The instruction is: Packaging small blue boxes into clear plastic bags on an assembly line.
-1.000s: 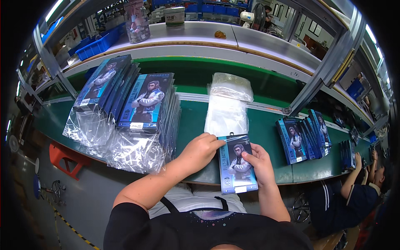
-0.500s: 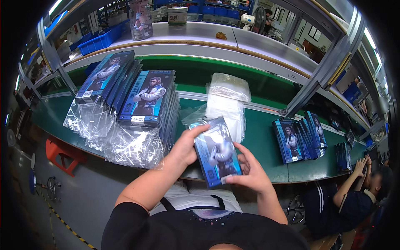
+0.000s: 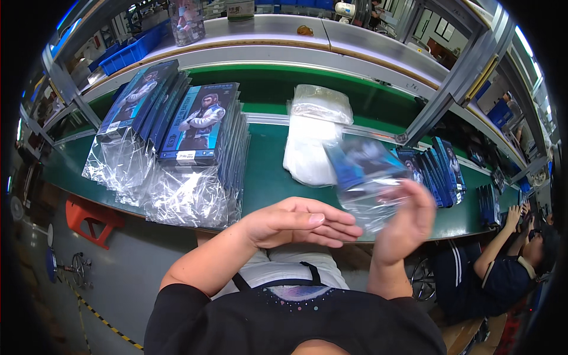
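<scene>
A blue printed box (image 3: 362, 163) in a clear plastic bag is tilted above the bench, blurred by motion. The loose clear end of its bag (image 3: 370, 207) hangs toward me. My right hand (image 3: 408, 222), also smeared, has its fingers curled at that bag end and holds it. To its left, my left hand (image 3: 299, 222) is empty, fingers stretched out and palm turned inward, apart from the box. Just beyond the hands lies a stack of clear and white plastic bags (image 3: 310, 148), partly covered by the moving box.
Bagged blue boxes (image 3: 201, 127) stand in tall stacks at the left of the green bench (image 3: 269, 171). More boxes (image 3: 435, 171) lean together at the right. A metal-framed shelf (image 3: 266, 35) runs behind. A red stool (image 3: 89, 222) stands below left; a co-worker (image 3: 485, 278) sits at right.
The box has moved from between both hands to the right and away from me, its bag end now toward me. My left hand has let go and its fingers have straightened.
</scene>
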A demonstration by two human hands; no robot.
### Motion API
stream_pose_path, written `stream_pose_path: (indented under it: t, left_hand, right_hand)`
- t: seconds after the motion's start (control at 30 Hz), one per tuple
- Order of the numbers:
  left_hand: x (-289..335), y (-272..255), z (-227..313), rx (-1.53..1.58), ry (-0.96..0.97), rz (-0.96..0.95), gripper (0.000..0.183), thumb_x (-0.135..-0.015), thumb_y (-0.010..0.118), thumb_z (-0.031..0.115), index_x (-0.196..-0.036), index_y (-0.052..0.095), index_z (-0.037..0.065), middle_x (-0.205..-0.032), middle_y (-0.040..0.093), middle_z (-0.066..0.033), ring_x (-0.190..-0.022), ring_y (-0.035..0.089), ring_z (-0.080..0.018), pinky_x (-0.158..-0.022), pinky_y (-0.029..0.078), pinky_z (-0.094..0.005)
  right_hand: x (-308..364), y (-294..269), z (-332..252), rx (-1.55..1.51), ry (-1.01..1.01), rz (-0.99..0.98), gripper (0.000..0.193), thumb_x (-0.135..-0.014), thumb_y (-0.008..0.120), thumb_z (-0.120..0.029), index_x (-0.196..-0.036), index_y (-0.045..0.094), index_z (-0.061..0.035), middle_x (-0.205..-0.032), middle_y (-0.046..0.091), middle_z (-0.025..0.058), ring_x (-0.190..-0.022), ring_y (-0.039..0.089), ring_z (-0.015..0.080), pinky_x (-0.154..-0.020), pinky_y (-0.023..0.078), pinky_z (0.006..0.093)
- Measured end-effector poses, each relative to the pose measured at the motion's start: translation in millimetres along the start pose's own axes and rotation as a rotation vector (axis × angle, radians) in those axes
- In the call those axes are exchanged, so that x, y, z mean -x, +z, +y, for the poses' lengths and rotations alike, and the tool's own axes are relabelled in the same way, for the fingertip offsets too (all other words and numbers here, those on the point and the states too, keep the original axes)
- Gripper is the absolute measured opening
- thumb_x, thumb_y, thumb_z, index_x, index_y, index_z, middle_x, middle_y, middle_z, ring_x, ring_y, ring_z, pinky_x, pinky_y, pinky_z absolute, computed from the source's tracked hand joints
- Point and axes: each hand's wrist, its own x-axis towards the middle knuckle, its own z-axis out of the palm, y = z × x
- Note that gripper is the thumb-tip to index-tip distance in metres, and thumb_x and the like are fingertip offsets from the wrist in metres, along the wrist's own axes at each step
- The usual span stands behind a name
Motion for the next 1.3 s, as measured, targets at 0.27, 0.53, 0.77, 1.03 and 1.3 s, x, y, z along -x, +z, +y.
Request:
stream_pose_path:
  t: [0.27,0.53,0.77,1.03,1.3]
  left_hand:
    - [-13,2,-29,0.137,0.028,0.390,0.055,-0.097,0.045,0.034,-0.139,0.036,-0.001,-0.123,0.054,-0.0114,-0.112,0.053,-0.0179,-0.094,0.044,-0.0344]
    - [9,-10,-11,-0.005,0.097,0.572,0.062,-0.070,0.046,-0.007,-0.132,0.042,-0.009,-0.122,0.056,-0.0180,-0.109,0.057,-0.0243,-0.096,0.045,-0.0344]
    - [25,5,17,-0.092,0.014,0.579,0.065,-0.061,0.046,-0.009,-0.126,0.047,-0.012,-0.116,0.060,-0.0208,-0.098,0.064,-0.0221,-0.091,0.050,-0.0297]
    - [28,68,59,-0.585,0.308,0.750,0.060,-0.065,0.047,-0.007,-0.125,0.051,-0.010,-0.114,0.062,-0.0178,-0.103,0.061,-0.0193,-0.092,0.045,-0.0268]
    - [40,48,83,-2.211,0.930,1.033,0.049,-0.076,0.046,-0.011,-0.124,0.054,-0.004,-0.124,0.056,-0.0188,-0.114,0.056,-0.0294,-0.099,0.040,-0.0362]
  right_hand:
    - [12,30,-22,0.038,0.007,-0.776,0.021,-0.078,0.057,0.006,-0.098,0.059,0.0018,-0.082,0.060,0.0097,-0.069,0.059,0.0177,-0.063,0.047,0.0272]
    - [-7,-8,18,0.365,0.039,-0.168,0.020,-0.085,0.059,-0.008,-0.103,0.060,0.0026,-0.097,0.058,0.0121,-0.088,0.055,0.0225,-0.079,0.044,0.0304]
    - [-9,-41,43,-0.273,0.624,-0.582,0.019,-0.091,0.052,-0.013,-0.085,0.060,0.0024,-0.082,0.057,0.0030,-0.079,0.049,0.0091,-0.074,0.037,0.0233]
    - [-14,-20,41,-0.287,0.556,-0.199,0.011,-0.088,0.061,-0.008,-0.094,0.059,0.0012,-0.083,0.060,0.0028,-0.073,0.057,0.0099,-0.071,0.046,0.0224]
    - [-25,-62,68,0.061,0.529,-0.085,0.016,-0.091,0.061,-0.014,-0.097,0.061,0.0007,-0.082,0.061,0.0031,-0.073,0.058,0.0086,-0.067,0.047,0.0217]
